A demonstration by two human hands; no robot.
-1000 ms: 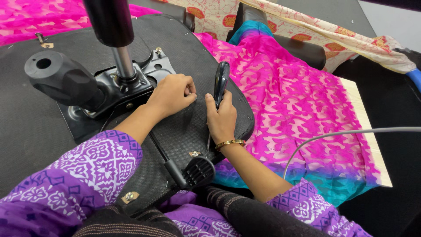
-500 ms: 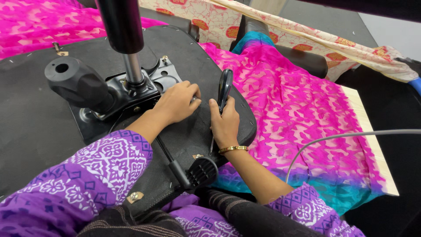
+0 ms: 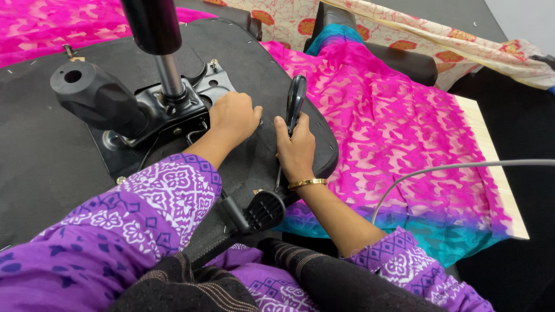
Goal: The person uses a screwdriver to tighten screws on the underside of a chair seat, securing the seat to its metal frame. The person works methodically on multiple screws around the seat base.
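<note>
Two hands are at work on one upturned chair seat (image 3: pixel 52 167), whose black fabric underside faces up at me. My left hand (image 3: pixel 233 117) lies knuckles up on the fabric just beside the black metal mechanism plate (image 3: pixel 173 112), fingers curled under and pressed down against the seat; whether they pinch anything beneath I cannot tell. My left forearm comes in from the lower left in a purple patterned sleeve (image 3: pixel 139 214). My right hand (image 3: pixel 296 149) stands on its edge near the seat's rim, fingers closed round one black-handled tool (image 3: pixel 295 104) that rises upright from my grip, its lower end meeting the fabric. One gold bangle (image 3: pixel 307 184) circles that wrist.

One gas-lift column (image 3: pixel 151 34) rises from the plate, narrowing to a bright metal shaft. One thick black knob handle (image 3: pixel 95 99) with a hole in its end sticks out to the left of the plate. One ribbed black lever paddle (image 3: pixel 263 211) lies at the seat's near edge, just below my right wrist. One pink patterned cloth (image 3: pixel 399 133) with a teal border spreads to the right of the seat over one pale board (image 3: pixel 491 162). One grey cable (image 3: pixel 462 167) curves across that cloth from the right. One black armrest (image 3: pixel 399 58) lies beyond, against a cream floral cloth (image 3: pixel 462 40)
</note>
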